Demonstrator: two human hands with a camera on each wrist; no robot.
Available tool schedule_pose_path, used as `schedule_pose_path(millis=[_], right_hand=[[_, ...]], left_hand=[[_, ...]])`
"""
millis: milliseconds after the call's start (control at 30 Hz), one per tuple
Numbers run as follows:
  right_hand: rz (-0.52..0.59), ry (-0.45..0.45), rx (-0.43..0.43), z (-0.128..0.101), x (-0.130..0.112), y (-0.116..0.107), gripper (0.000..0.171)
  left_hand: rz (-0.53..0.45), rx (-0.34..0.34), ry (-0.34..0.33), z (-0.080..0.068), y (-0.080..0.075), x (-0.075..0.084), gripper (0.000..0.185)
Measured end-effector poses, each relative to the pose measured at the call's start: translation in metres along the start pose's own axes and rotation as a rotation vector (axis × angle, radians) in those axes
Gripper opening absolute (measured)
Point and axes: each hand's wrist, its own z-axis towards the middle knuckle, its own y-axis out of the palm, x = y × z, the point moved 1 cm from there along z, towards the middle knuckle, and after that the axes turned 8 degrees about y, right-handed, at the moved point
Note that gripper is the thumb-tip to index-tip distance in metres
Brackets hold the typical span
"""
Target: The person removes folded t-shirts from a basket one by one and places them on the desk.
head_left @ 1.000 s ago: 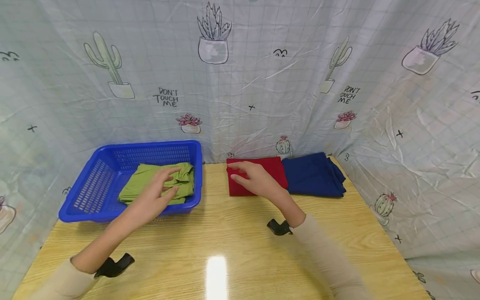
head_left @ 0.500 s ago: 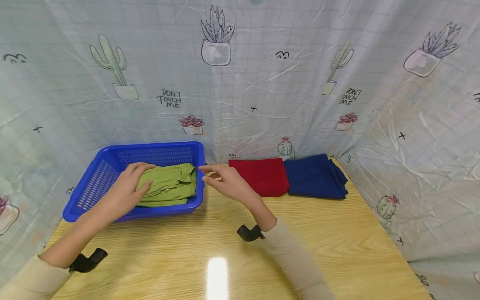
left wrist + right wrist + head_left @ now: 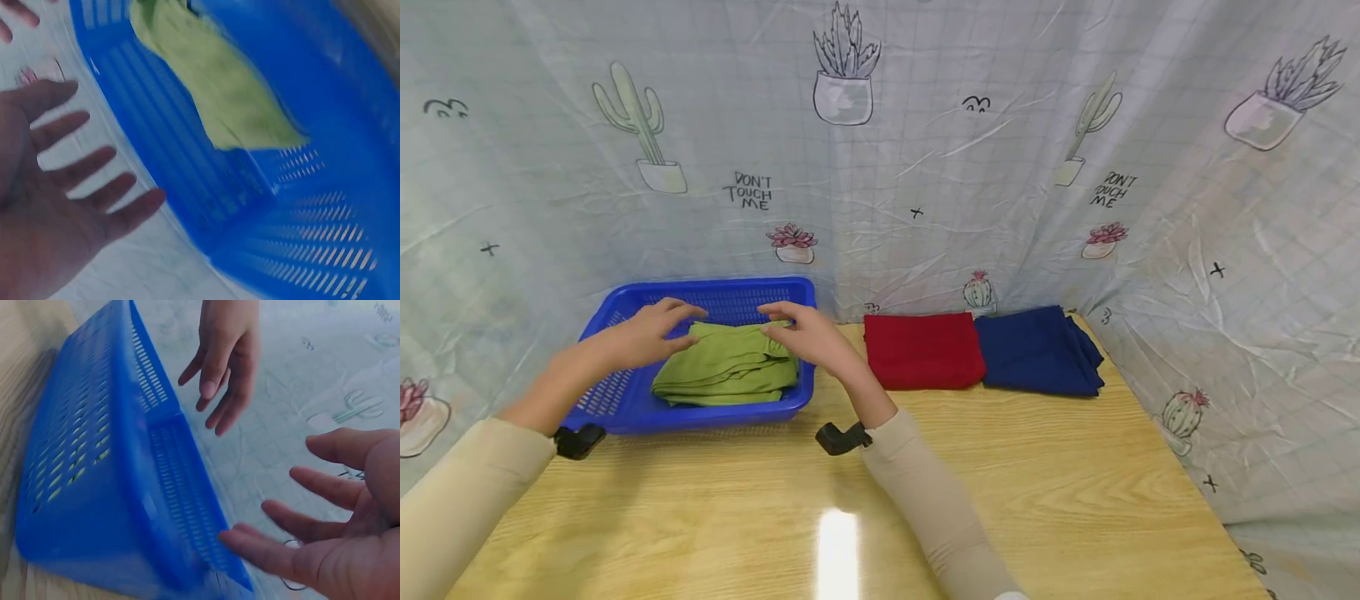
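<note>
left hand (image 3: 643,335): hovers over the left end of the green cloth (image 3: 730,375), fingers (image 3: 94,164) spread wide and straight, holding nothing; whether they touch the cloth i cannot tell.
right hand (image 3: 805,333): over the cloth's right end, fingers (image 3: 325,487) loose and apart, nothing gripped.
green cloth: folded, lying inside the blue basket (image 3: 625,408), one hand at each end as if to take it by both ends.
blue basket: at the bench's back left, by the curtain.
red cloth (image 3: 923,350): folded, just beside the basket.
navy cloth (image 3: 1037,350): folded, touching the red one.
bench (image 3: 1000,483): pale wood, glossy, with a light glare.
room: cactus-print curtain (image 3: 925,167) hung round three sides.
</note>
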Motion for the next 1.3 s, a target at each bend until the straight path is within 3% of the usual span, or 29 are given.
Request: schedule_pose_path(millis=[100,233,367,467,633,833,933,1033,1200,1300], right_hand=[[-0.026,0.071,-0.018,0.019,-0.006,0.004,0.048],[-0.009,0.200,-0.035,0.041,-0.015,0.011,0.056],[-0.005,0.324,-0.027,0.064,-0.018,0.021,0.064],[-0.010,0.421,-0.081,0.076,-0.017,0.030,0.072],[0.045,0.616,-0.188,0.087,-0.013,0.037,0.085],[0.333,0.816,-0.230,0.094,-0.013,0.034,0.082],[0.351,0.826,-0.255,0.097,-0.010,0.034,0.082],[0.304,0.758,-0.270,0.098,-0.006,0.035,0.087],[0.166,0.604,-0.254,0.096,0.000,0.042,0.065],[0.134,0.578,-0.236,0.095,0.003,0.045,0.051]], left_hand=[[-0.045,-0.060,-0.001,0.011,-0.008,-0.019,0.055],[-0.175,-0.148,-0.036,0.024,-0.013,-0.043,0.070],[-0.360,-0.232,-0.152,0.031,-0.009,-0.064,0.082],[-0.528,-0.270,-0.264,0.032,-0.002,-0.077,0.089],[-0.749,-0.270,-0.387,0.035,0.014,-0.088,0.089],[-0.788,-0.215,-0.430,0.034,0.030,-0.104,0.080],[-0.795,-0.164,-0.462,0.029,0.033,-0.111,0.071],[-0.858,-0.137,-0.472,0.026,0.036,-0.114,0.061],[-0.948,-0.088,-0.503,0.023,0.047,-0.117,0.050],[-0.967,-0.053,-0.495,0.024,0.054,-0.119,0.050]])
